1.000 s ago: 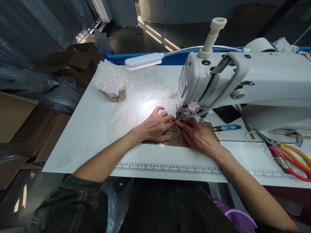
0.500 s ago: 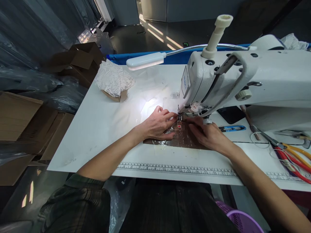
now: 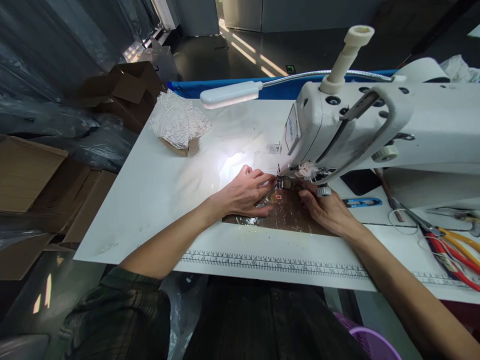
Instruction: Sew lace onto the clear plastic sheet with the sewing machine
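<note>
My left hand [image 3: 248, 192] lies with its fingers apart and partly bent, its fingertips just left of the presser foot [image 3: 284, 182] of a white sewing machine [image 3: 315, 125]. Under that hand is a brown plate [image 3: 288, 212], covered with clear tape, on the table. To the right of the foot, my right hand [image 3: 326, 207] has thumb and index finger pinched together. Whatever sits between them is too small and shaded to make out. White fabric [image 3: 198, 175], hard to tell from the tabletop, spreads left and behind my left hand under the lamp's glare.
White lace [image 3: 180, 117] sits in a small cardboard box at the back left. A lamp [image 3: 230, 95] hangs over the table. Right of my right hand lie blue thread snips [image 3: 363, 202] and scissors with orange handles [image 3: 457, 240]. A printed ruler [image 3: 277, 265] runs along the front edge.
My right hand has drawn slightly right, away from the presser foot, with its thumb and finger closer together. My left hand stays almost in place. The view has shifted a little.
</note>
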A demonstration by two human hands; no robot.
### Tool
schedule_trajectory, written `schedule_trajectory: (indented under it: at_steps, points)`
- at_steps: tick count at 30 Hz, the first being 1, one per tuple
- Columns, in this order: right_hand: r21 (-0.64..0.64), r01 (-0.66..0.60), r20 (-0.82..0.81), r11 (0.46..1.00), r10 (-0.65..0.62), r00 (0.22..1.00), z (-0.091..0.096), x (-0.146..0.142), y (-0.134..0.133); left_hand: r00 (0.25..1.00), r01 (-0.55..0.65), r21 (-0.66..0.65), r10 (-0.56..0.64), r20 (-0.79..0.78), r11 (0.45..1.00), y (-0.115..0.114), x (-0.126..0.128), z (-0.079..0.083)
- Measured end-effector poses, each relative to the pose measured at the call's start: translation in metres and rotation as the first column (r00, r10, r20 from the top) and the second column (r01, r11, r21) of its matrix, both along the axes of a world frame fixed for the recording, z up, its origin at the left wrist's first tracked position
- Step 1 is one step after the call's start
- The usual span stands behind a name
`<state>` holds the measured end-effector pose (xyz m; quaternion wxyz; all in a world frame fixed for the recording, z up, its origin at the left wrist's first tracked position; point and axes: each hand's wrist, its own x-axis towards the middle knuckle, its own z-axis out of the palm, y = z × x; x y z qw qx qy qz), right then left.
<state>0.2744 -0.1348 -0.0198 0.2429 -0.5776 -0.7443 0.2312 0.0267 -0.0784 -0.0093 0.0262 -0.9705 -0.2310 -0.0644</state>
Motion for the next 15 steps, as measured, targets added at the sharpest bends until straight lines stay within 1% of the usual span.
schedule_trajectory:
  at_steps: [2, 3, 6, 8, 12, 15]
  points:
    - [0.008, -0.018, 0.018, 1.000, 0.018, 1.000, 0.000, 0.000, -0.009, 1.000, -0.008, -0.007, 0.008, 0.006, 1.000, -0.001, 0.000, 0.000]
    - [0.030, 0.002, 0.014, 1.000, -0.002, 1.000, -0.001, -0.001, -0.012, 1.000, -0.011, -0.010, 0.012, 0.008, 1.000, -0.001, 0.000, 0.000]
    - [0.143, 0.113, -0.045, 0.983, -0.108, 0.993, -0.008, -0.003, -0.018, 1.000, -0.026, -0.016, 0.026, 0.014, 1.000, -0.001, -0.001, -0.002]
    - [0.189, 0.171, -0.086, 0.967, -0.158, 0.984, -0.013, -0.005, -0.019, 0.999, -0.033, -0.023, 0.034, 0.031, 0.999, 0.000, -0.002, -0.004]
    - [0.199, 0.210, -0.101, 0.957, -0.193, 0.976, -0.017, -0.005, -0.017, 0.995, -0.030, -0.049, 0.034, 0.092, 0.998, 0.002, -0.004, -0.009]
    - [0.206, 0.189, -0.115, 0.960, -0.168, 0.979, -0.017, -0.003, -0.016, 0.992, -0.030, -0.073, 0.039, 0.122, 0.997, 0.001, -0.003, -0.010]
